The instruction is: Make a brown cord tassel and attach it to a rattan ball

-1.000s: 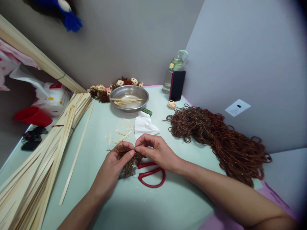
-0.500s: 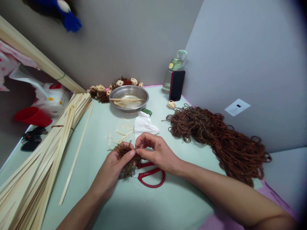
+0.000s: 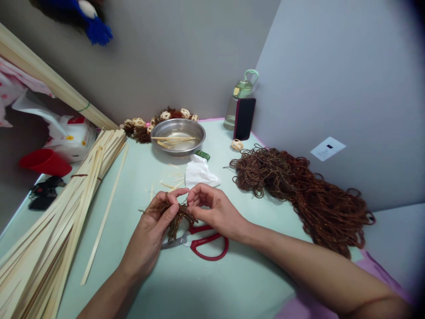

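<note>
Between my hands is a small bunch of brown yarn (image 3: 179, 220), its cut strands fanning out downward. My left hand (image 3: 156, 221) is closed around the bunch, thumb on top and forefinger reaching toward the other hand. With thumb and fingertips, my right hand (image 3: 212, 206) pinches strands at the bunch's right side. Beneath the yarn lie scissors with red handles (image 3: 210, 248) on the table, their blades pointing left. A crumpled white tissue (image 3: 201, 173) rests just beyond my right hand, near short slivers of bamboo (image 3: 171, 185).
A metal bowl (image 3: 178, 150) with water and strips stands at the back. Long bamboo strips (image 3: 66, 212) cover the left side. A heap of brown yarn (image 3: 299, 195) lies right. Behind are a phone (image 3: 245, 118), a bottle (image 3: 244, 88) and a small woven ball (image 3: 237, 145).
My left hand has shifted slightly left with the yarn bunch, and its thumb has moved away from the right fingertips. More of the scissors' blades shows. The right hand stays nearly in place.
</note>
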The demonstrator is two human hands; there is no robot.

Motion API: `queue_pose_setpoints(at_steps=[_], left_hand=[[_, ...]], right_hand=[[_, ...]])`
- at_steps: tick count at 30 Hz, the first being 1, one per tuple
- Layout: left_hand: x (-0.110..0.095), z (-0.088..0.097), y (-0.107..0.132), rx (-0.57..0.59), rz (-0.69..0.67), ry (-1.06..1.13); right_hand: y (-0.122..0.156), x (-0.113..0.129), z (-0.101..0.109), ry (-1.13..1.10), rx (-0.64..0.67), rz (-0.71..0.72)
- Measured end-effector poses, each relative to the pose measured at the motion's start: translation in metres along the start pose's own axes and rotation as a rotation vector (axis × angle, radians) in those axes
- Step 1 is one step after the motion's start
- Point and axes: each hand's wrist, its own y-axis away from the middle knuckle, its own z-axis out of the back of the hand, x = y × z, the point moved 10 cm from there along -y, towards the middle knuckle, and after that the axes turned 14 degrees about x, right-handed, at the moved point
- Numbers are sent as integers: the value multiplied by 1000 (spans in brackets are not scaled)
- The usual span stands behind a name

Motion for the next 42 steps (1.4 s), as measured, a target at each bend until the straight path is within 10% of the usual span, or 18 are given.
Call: queue_pose_setpoints(at_steps=[42], left_hand=[[19, 9, 0, -50, 97, 1]], right_hand=[[3, 4, 6, -34, -75, 32]])
